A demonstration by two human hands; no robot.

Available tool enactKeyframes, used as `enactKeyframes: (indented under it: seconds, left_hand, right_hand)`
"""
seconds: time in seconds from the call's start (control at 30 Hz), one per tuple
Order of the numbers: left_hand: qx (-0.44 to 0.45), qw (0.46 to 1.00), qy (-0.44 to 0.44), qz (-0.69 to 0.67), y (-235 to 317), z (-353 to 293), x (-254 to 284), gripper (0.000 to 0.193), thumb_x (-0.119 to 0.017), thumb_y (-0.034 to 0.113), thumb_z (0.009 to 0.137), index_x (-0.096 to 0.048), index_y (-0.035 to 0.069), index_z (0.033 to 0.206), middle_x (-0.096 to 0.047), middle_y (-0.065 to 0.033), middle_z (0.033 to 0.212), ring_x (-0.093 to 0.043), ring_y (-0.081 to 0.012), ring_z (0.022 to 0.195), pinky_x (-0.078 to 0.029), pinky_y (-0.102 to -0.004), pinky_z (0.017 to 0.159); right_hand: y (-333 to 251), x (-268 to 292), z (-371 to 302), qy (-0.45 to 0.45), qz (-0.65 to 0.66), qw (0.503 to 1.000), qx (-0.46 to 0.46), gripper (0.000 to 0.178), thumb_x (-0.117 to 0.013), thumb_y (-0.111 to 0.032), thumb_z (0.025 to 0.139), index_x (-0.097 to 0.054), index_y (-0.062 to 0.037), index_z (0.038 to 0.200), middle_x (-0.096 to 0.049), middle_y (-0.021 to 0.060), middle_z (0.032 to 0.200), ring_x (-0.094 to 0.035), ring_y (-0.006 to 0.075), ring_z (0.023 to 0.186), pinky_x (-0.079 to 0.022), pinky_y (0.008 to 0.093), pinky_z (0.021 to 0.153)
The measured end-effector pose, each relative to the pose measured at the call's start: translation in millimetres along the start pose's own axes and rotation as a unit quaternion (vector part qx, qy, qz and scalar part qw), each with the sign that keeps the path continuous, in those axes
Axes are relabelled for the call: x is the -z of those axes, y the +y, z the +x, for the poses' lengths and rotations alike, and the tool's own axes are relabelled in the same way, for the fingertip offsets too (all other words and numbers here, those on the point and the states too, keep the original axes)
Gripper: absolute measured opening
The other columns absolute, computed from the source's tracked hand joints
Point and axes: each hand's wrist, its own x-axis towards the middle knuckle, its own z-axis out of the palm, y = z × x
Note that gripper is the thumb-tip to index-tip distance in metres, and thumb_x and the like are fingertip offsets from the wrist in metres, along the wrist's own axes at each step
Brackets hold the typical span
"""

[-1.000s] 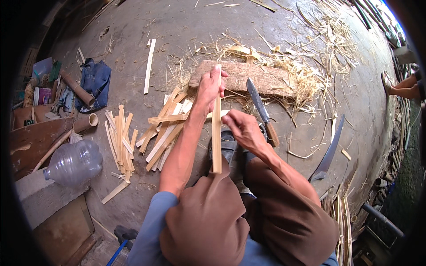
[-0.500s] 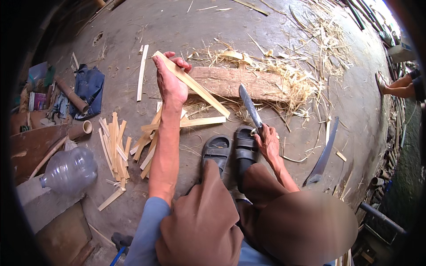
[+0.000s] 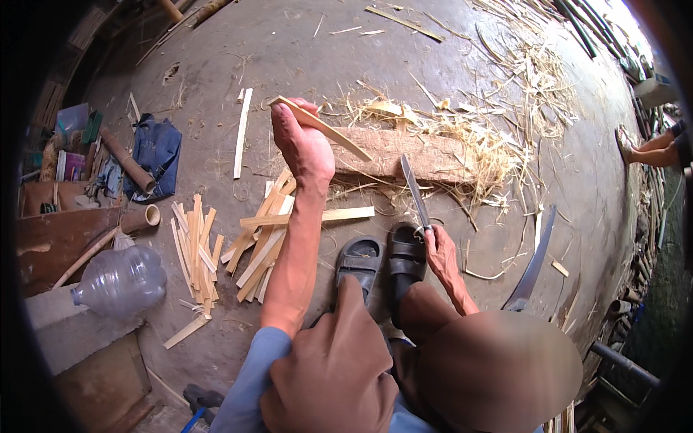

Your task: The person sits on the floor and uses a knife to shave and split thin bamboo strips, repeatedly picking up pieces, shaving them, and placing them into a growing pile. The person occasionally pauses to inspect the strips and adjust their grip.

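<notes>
My left hand (image 3: 307, 148) is closed round a pale flat bamboo strip (image 3: 336, 135), raised beside the left end of a thick wooden board (image 3: 375, 148). The strip slants down to the right, over the board. In my right hand (image 3: 440, 252) is the handle of a long knife (image 3: 414, 189), its blade pointing away from me toward the board's near edge. Below my left hand a pile of bamboo strips (image 3: 263, 238) lies on the floor, partly hidden by my forearm. A second bundle of strips (image 3: 196, 249) lies to its left.
Curly shavings (image 3: 498, 155) heap over the board's right end. A curved saw (image 3: 534, 260) lies on the right. A clear plastic bottle (image 3: 123, 281), a bamboo tube (image 3: 126, 160) and blue cloth (image 3: 157, 159) are at the left. Another person's legs (image 3: 653, 144) show at the far right.
The strip in my left hand has turned, showing more of its narrow edge. My right hand still grips the knife, its blade turned edge-on. The whole view has shifted slightly.
</notes>
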Motion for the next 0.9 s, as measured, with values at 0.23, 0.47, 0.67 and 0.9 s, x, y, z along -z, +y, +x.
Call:
enactKeyframes:
  seconds: [0.23,0.47,0.67,0.9]
  left_hand:
    - [-0.02,0.998,-0.002,-0.058,-17.3,-15.9,19.3,0.046,-0.052,0.056,0.099,-0.045,0.014,0.082,-0.043,0.0013,0.071,-0.04,-0.0105,0.065,-0.036,-0.0288,0.063]
    - [0.143,0.986,0.01,-0.079,15.8,-45.6,25.2,0.061,-0.036,0.07,0.098,-0.032,0.015,0.071,-0.024,0.0038,0.058,-0.022,-0.0105,0.053,-0.024,-0.0285,0.055]
    - [0.285,0.941,-0.022,-0.182,16.4,-68.4,39.1,0.053,-0.041,0.061,0.101,-0.05,0.013,0.078,-0.034,0.0034,0.057,-0.03,-0.0101,0.049,-0.031,-0.027,0.052]
    - [0.217,0.965,-0.133,0.062,18.7,-78.3,48.4,0.027,-0.044,0.033,0.108,-0.051,0.008,0.106,-0.035,0.0045,0.058,-0.032,-0.0041,0.044,-0.028,-0.0215,0.038]
  right_hand:
    - [-53.5,3.2,25.6,0.041,-0.02,0.999,0.021,0.029,-0.063,-0.03,0.095,-0.061,-0.0027,0.102,-0.062,0.0188,0.075,-0.062,0.0345,0.069,-0.049,0.0432,0.065]
    - [-66.2,26.9,41.0,0.128,-0.112,0.968,0.184,0.048,-0.061,-0.026,0.095,-0.05,-0.0009,0.136,-0.055,0.0245,0.128,-0.055,0.0424,0.113,-0.046,0.0483,0.095]
    - [-128.3,17.5,28.0,-0.201,-0.049,0.975,0.08,0.045,-0.05,-0.04,0.102,-0.059,0.0011,0.086,-0.058,0.0147,0.069,-0.061,0.0272,0.068,-0.045,0.0439,0.065]
    - [-95.3,-15.8,-0.7,-0.342,0.156,0.924,-0.075,0.059,-0.046,-0.052,0.103,-0.056,-0.0046,0.069,-0.053,0.0,0.059,-0.05,0.0104,0.055,-0.04,0.0286,0.053]
